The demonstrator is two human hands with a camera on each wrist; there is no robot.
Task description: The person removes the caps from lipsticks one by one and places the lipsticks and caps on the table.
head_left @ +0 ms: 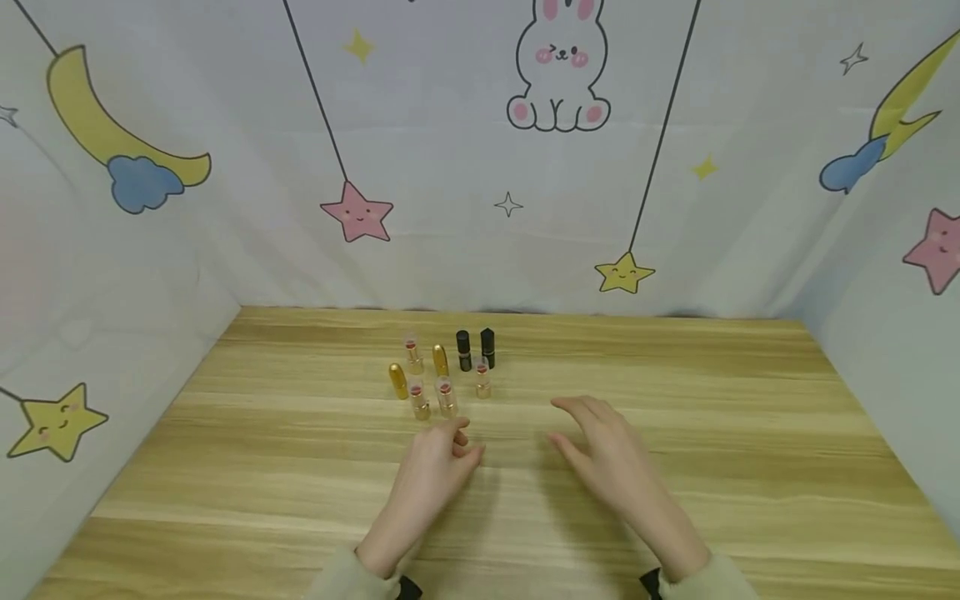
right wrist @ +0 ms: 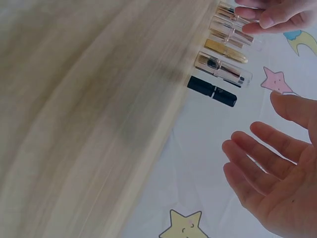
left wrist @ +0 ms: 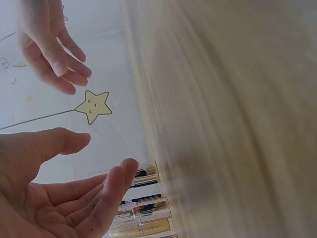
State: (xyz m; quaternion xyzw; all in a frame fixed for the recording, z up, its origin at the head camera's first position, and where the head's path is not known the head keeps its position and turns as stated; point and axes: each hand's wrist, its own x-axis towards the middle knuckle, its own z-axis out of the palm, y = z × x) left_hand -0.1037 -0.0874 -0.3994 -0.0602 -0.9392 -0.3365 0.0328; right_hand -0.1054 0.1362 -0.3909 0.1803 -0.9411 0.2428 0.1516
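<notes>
Several lipsticks stand upright in a loose group left of centre in the head view. Two are black tubes, a round-topped one [head_left: 464, 351] and one with a pointed top [head_left: 488, 348]. A gold bullet-shaped tube [head_left: 397, 381] is at the left, another gold tube [head_left: 440, 361] further in. Clear-capped lipsticks with red tips, such as one at the front [head_left: 447, 397] and one at the right [head_left: 483, 380], fill out the group. My left hand [head_left: 437, 461], fingers loosely bent, hovers just in front of them, holding nothing. My right hand [head_left: 606, 450] hovers further right, fingers relaxed and apart.
The wood-grain table [head_left: 750, 467] runs back to a white cloth [head_left: 480, 267] printed with stars, moons and a rabbit. The cloth also closes off the left and right sides. Pale sleeves with dark bands cover both wrists.
</notes>
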